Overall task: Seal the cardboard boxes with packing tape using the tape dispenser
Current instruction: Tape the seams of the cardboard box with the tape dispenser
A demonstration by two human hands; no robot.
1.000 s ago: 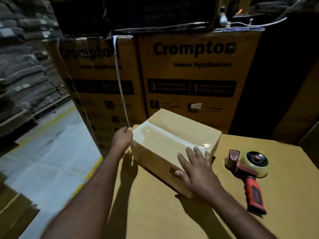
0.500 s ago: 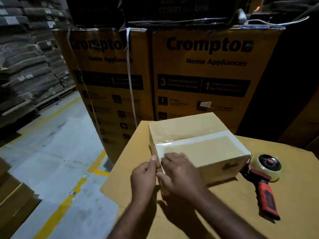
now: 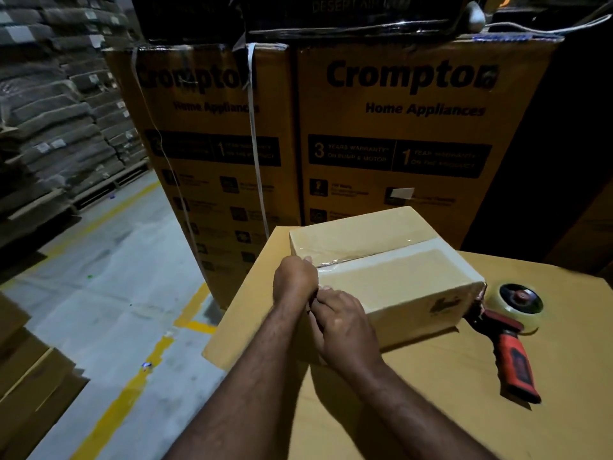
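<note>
— Where is the cardboard box (image 3: pixel 398 287)?

— On the desk (image 3: pixel 431 413), near its far left corner, lid shut. A clear tape strip (image 3: pixel 384 255) runs the length of the top along the seam, shiny and a bit wrinkled at the left end.

— And the hands?

— Both are at that left end, touching each other. The left grip (image 3: pixel 294 283) is clenched, its fingertips curled onto the end of the tape strip where it meets the box's top edge. The right grip (image 3: pixel 346 323) sits just below against the end face, fingers curled in towards the left one. I cannot tell whether it is grasping anything, because its fingertips are mostly hidden.

— The tape dispenser (image 3: pixel 507 330)?

— Nobody is holding it. It lies on its side on the desk just right of the box, head close against the box's near right corner, roll facing up, red handle pointing back towards the person.

— What is behind?

— Two tall Crompton cartons (image 3: pixel 414 127) stand side by side right behind the desk, the left one with a white strap (image 3: pixel 253 144) down its face. To the left there is grey floor (image 3: pixel 99 277) with yellow lines, and stacked sacks (image 3: pixel 49 111) beyond.
</note>
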